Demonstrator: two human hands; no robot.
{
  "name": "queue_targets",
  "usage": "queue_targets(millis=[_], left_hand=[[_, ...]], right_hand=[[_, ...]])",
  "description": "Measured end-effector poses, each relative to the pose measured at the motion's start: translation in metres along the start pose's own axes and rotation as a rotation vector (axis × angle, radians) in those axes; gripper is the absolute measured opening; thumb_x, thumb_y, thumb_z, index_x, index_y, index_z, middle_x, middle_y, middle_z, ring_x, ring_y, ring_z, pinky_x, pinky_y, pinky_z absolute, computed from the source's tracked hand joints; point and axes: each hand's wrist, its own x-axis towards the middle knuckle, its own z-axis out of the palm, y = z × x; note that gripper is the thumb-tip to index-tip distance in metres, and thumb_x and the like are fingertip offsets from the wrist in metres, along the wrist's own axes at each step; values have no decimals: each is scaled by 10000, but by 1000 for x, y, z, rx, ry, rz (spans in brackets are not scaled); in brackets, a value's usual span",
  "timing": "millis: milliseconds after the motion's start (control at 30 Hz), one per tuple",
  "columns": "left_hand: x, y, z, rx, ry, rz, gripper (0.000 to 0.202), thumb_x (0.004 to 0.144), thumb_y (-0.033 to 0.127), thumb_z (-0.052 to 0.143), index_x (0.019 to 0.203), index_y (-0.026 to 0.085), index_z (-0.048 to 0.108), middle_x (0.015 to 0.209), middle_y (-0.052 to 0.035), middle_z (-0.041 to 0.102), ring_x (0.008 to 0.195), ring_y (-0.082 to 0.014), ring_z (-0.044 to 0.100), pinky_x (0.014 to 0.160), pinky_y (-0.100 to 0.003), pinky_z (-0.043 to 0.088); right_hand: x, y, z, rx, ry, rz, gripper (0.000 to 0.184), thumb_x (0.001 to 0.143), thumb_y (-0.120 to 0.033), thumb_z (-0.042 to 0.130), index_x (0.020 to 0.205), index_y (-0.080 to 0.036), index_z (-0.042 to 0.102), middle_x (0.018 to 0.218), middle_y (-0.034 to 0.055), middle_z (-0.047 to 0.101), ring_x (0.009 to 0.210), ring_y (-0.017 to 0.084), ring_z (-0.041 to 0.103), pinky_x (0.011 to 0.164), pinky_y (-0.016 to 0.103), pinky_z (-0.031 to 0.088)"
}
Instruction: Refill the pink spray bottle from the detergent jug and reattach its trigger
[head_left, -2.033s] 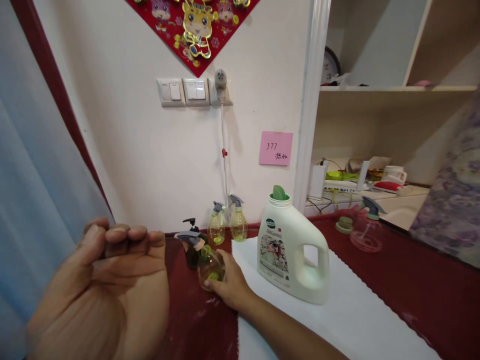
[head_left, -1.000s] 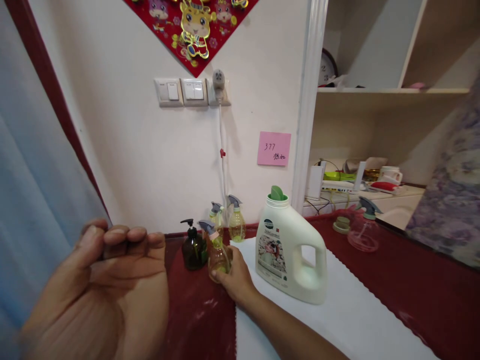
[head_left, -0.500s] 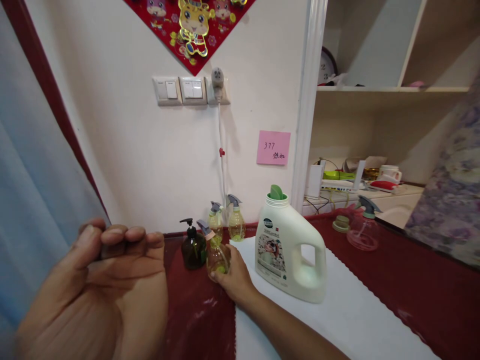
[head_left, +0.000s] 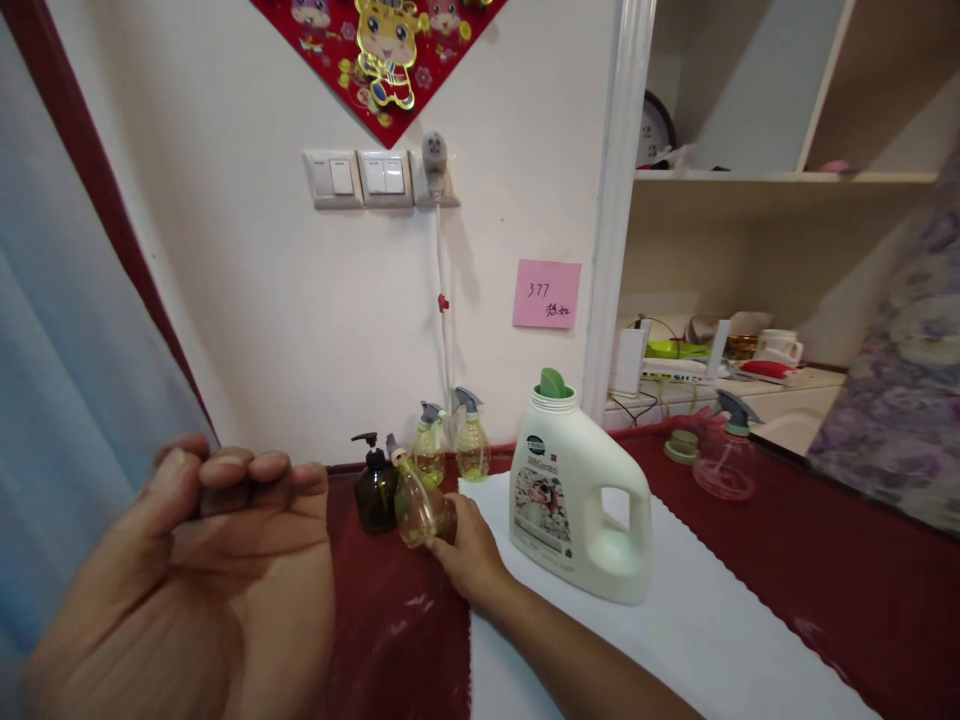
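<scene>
At lower centre of the frame, a person's right hand (head_left: pixel 466 552) grips a small clear spray bottle with yellowish liquid and a grey trigger head (head_left: pixel 415 505), fingers curled round its lower body, the bottle tilted to the left over the dark red tablecloth (head_left: pixel 397 640). The bottle leans just beside a dark brown pump dispenser bottle (head_left: pixel 373 490) standing to its left. The left hand (head_left: pixel 202 590) fills the lower left of the frame, palm up and empty, its fingers curled loosely inward toward the thumb. Behind the held bottle, against the wall, stand two more small yellow-tinted spray bottles (head_left: pixel 451 450), side by side. To the right, at centre, a large cream plastic detergent jug with a green cap and a side handle (head_left: pixel 574 500) stands upright on a white cloth mat (head_left: pixel 697 630). Further right lies a clear pink spray bottle (head_left: pixel 724 455). A pink sticky note (head_left: pixel 547 294) is stuck to the wall above the jug.
</scene>
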Motion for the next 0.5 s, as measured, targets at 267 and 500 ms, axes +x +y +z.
queue_targets(millis=[267,500], left_hand=[[11,1,-13,-14,-94,50,74,879,146,700,874,211,666,705,122,705,673,-31,687,670,-202,625],[10,-1,-11,-42,-43,63,117,842,107,698,865,216,661,689,136,703,651,-12,675,652,-185,604]], right_hand=[[1,3,0,-50,14,-15,340,902,-241,723,1214,-175,606,1188,66,641,1117,259,616,1008,504,494],[3,3,-2,-50,24,-24,301,929,-283,707,1196,-177,615,1191,65,635,1115,256,613,999,504,500]])
